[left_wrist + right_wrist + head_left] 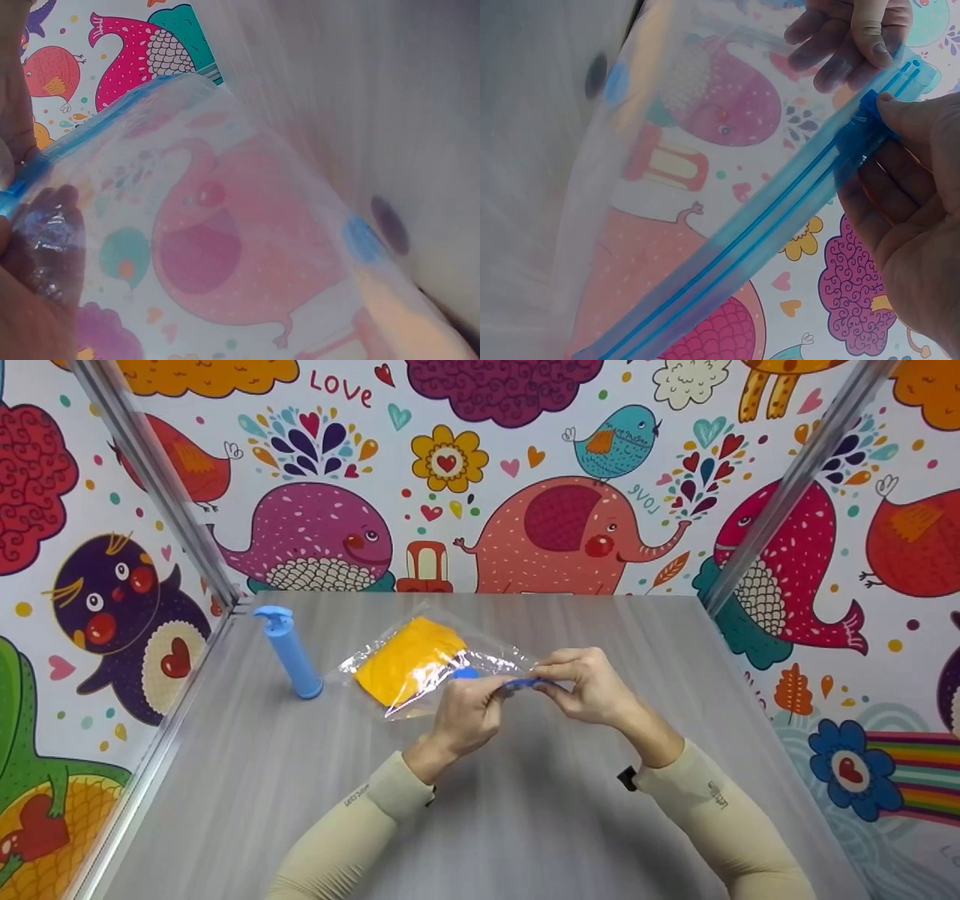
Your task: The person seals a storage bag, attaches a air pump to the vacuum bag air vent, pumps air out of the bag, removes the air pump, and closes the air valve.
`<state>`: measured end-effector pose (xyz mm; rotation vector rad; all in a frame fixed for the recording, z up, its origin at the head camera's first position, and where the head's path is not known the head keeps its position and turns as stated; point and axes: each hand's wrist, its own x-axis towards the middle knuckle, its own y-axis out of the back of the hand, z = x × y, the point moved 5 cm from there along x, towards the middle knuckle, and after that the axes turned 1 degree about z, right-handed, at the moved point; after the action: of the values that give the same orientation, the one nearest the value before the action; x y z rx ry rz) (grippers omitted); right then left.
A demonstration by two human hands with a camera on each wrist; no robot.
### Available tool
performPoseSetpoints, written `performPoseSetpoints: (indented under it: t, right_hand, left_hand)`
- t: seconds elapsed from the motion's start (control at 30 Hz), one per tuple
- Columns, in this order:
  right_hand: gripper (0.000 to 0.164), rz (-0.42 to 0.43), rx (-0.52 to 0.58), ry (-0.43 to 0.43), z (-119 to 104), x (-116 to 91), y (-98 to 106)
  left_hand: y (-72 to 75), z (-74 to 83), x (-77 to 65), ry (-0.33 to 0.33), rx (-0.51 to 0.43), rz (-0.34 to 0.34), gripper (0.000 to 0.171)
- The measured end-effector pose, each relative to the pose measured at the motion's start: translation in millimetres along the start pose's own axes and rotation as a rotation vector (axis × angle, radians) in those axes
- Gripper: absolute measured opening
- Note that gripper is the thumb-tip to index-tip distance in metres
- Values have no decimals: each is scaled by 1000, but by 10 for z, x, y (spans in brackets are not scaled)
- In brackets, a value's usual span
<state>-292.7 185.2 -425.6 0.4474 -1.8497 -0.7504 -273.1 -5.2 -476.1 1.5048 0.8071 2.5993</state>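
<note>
A clear zip bag [491,652] with a folded yellow cloth [409,660] inside lies toward the back of the table, its near end lifted. The blue zip strip [742,225] along its opening slants across the right wrist view. My right hand [592,686] pinches the blue slider [871,112] on that strip, thumb on top and fingers behind. Close beside it, my left hand [469,712] pinches the end of the strip between thumb and fingers. A round blue valve [465,673] shows on the bag near the cloth.
A light blue hand pump [292,656] stands on the grey table [510,825] to the left of the bag. Metal posts [161,495] rise at the back corners, against walls printed with cartoon animals.
</note>
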Motion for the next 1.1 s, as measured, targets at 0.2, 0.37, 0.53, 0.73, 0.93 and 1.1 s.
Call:
performPoseSetpoints:
  t: [0.2,0.37,0.53,0.73,0.93,1.1]
  right_hand:
    - [22,5,-13,5,5,-9,9]
    - [21,0,-24,3,8,-9,21]
    - [21,-4,-27,5,16,-5,37]
    - [18,-4,-39,9,33,-9,58]
    - [16,-7,-37,6,48,-12,63]
    - [18,-11,-51,5,45,-5,69]
  left_hand:
    - [-4,-2,-1,-15,-6,14,21]
    - [3,0,12,-19,0,21,21]
    - [7,3,21,-11,-13,24,22]
    - [12,5,16,-17,8,31,23]
    - [14,-6,21,-17,13,38,19]
    - [20,-12,25,-17,6,39,20]
